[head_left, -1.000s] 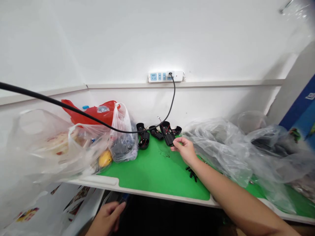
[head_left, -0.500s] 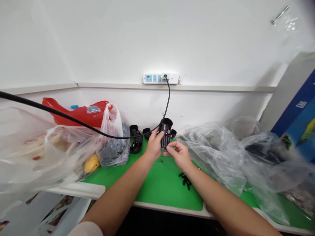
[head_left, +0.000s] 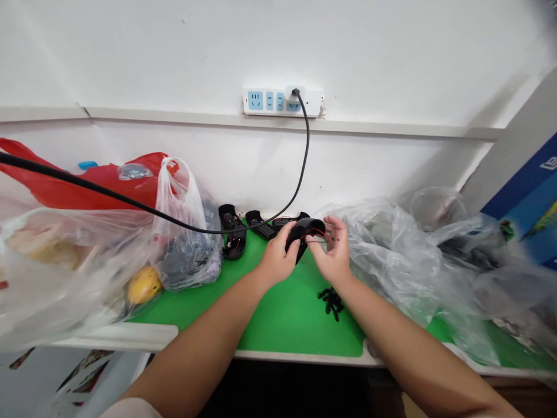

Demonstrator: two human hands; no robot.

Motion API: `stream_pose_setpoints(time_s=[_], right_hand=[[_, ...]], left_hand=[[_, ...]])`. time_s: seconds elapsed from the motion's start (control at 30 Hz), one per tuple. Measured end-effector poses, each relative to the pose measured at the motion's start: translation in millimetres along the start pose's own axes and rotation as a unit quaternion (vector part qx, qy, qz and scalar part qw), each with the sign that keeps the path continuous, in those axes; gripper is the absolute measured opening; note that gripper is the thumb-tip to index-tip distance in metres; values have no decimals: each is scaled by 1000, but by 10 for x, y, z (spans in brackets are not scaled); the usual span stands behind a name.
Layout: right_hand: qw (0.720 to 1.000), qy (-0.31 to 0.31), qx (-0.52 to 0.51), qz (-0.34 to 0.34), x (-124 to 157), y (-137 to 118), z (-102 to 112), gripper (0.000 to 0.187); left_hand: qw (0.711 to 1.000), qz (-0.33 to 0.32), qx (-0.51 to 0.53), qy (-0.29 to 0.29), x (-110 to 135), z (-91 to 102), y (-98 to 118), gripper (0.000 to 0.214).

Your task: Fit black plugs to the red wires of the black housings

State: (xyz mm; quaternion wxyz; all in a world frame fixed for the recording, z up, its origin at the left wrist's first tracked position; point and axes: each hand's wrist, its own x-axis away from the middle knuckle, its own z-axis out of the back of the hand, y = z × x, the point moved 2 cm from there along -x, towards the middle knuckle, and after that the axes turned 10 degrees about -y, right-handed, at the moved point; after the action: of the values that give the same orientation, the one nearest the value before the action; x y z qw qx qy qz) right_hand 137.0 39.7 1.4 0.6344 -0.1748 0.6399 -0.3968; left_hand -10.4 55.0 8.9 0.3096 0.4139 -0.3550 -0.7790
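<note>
The left hand [head_left: 278,255] grips a black case [head_left: 310,224] above the green table [head_left: 300,319]; the right hand [head_left: 333,252] curls at its right end beside red wires [head_left: 317,232], though whether it pinches anything I cannot tell. A blue box [head_left: 517,203] bears a white mark [head_left: 550,164], partly out of view and unreadable.

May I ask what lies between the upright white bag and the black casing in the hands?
In the head view: other black casings on the green mat, the left hand, and a stretch of black cable.
</note>
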Motion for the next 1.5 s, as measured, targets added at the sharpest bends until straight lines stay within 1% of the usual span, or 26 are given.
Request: stream_pose_setpoints(time_s=[0.03,0.07,0.13,0.17,0.23,0.3,0.4,0.47,0.57,0.63,0.67,0.77,0.9,0.97,1.03,1.13,1.23,1.3,1.37,1.43,1.5], right_hand=[[999,-1,27,25,-16,-21,21,53],[998,-2,53,47,-32,-45,41,45],[993,2,90,77,-60,-94,80,27],[991,8,100,86,-72,-116,98,21],[990,20,101,94,-89,-153,125,21],[990,32,94,97,-100,-176,143,21],[991,50,85,88,-114,-185,162,20],[991,65,83,83,-120,-185,171,20],[990,63,83,92,-112,-195,162,20],[990,40,81,109,-90,-211,140,19],[989,20,80,123,-75,-223,125,20],[978,-71,85,179,-18,-267,77,23],[937,-197,120,262,45,-330,41,33],[916,-242,139,288,56,-354,38,37],[900,-271,148,307,57,-375,42,38],[891,-293,140,318,54,-397,46,38],[902,-305,114,282,48,-381,35,36],[919,-289,111,245,35,-346,29,34],[931,-254,138,221,15,-306,29,32],[931,-234,177,216,-1,-276,25,32],[927,-230,203,217,-6,-262,17,34]], left_hand=[[999,-2,-32,-6,12,-7,12,47],[998,-5,-57,-11,23,-12,22,47],[996,-10,-82,-14,37,-19,30,47],[996,-11,-83,-12,40,-22,26,47],[998,-12,-65,-4,35,-31,-2,46],[1000,-12,-19,10,18,-43,-40,46],[995,-2,85,51,-22,-57,-79,43],[983,28,161,87,-48,-59,-82,40],[949,101,268,132,-69,-58,-72,35],[928,139,312,150,-72,-57,-70,33],[922,150,319,160,-72,-55,-72,33],[918,155,313,189,-69,-43,-82,30],[917,151,310,199,-68,-31,-71,27],[915,157,313,202,-64,-21,-52,27],[913,161,317,203,-59,-9,-31,26],[913,165,314,202,-52,5,-17,24],[924,155,293,190,-54,3,-40,26],[941,119,261,181,-59,-8,-66,30],[957,71,225,170,-61,-25,-92,34],[967,32,201,152,-55,-47,-112,37],[973,11,189,135,-43,-63,-120,38]])
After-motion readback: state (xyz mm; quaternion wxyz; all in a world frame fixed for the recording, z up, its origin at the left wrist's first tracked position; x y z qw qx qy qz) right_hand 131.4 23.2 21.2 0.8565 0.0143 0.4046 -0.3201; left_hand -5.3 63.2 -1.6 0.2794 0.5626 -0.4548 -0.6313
